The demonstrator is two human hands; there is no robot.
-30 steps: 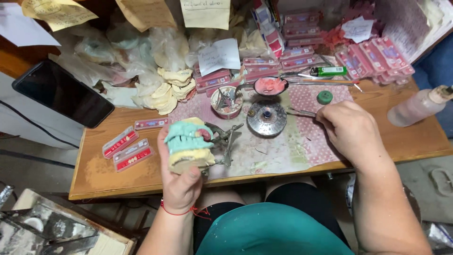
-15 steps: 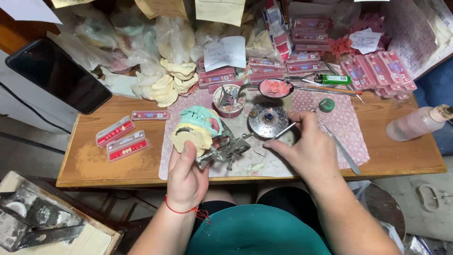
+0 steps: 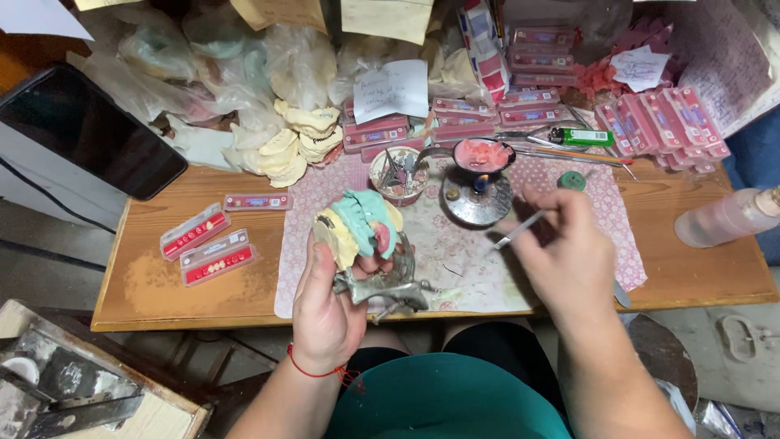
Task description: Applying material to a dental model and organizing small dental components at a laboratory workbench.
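My left hand (image 3: 327, 307) grips a metal articulator (image 3: 388, 286) that carries a cream plaster dental model with mint-green and pink parts (image 3: 360, 226), held above the table's front edge. My right hand (image 3: 561, 248) holds a thin metal hand tool (image 3: 518, 231); its tip points left toward a small burner with a lit flame (image 3: 477, 193). A spoon-like pan of pink wax (image 3: 483, 154) sits over the burner. The tool's tip is apart from the model.
A patterned mat (image 3: 455, 244) covers the wooden table (image 3: 162, 276). Red tooth-card strips (image 3: 205, 245) lie at left, a dark tablet (image 3: 89, 134) at far left. A cup of tools (image 3: 398, 173), a green lighter (image 3: 581, 136), a pink bottle (image 3: 727, 215) and bagged casts (image 3: 284, 146) stand behind.
My right hand has lifted the thin tool and swung it toward the burner flame. My left hand has tilted the articulator and model up and slightly right.
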